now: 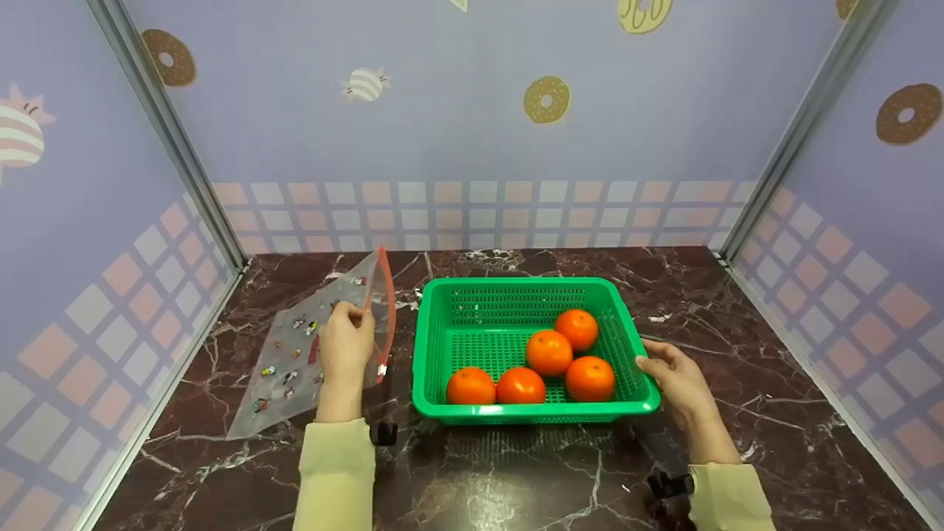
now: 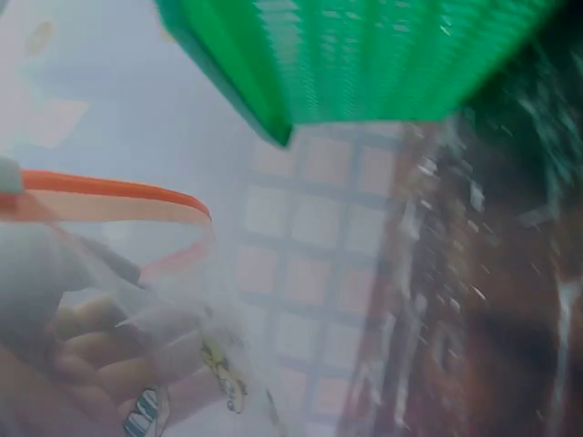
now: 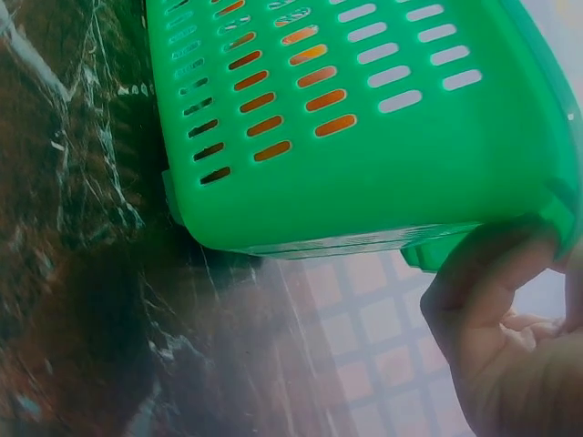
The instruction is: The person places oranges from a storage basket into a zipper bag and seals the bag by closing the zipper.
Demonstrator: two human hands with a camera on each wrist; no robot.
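A clear zip bag (image 1: 276,387) with small printed pictures and a red-orange zip edge (image 1: 390,310) lies on the left, its mouth edge lifted. My left hand (image 1: 345,346) pinches the bag near its mouth with curled fingers. Through the clear film in the left wrist view, the fingers (image 2: 100,350) show behind the orange zip strip (image 2: 118,188). A green plastic basket (image 1: 422,346) stands in the middle with several oranges (image 1: 549,353) inside. My right hand (image 1: 682,380) holds the basket's right rim, thumb on top and fingers curled against the outer side (image 3: 492,291).
The dark red marble-patterned tabletop (image 1: 501,479) carries everything. Behind it rises a lilac wall (image 1: 457,140) with doughnut prints and a checked band. Side panels (image 1: 855,243) close in left and right. Bag and basket stand side by side with a narrow gap.
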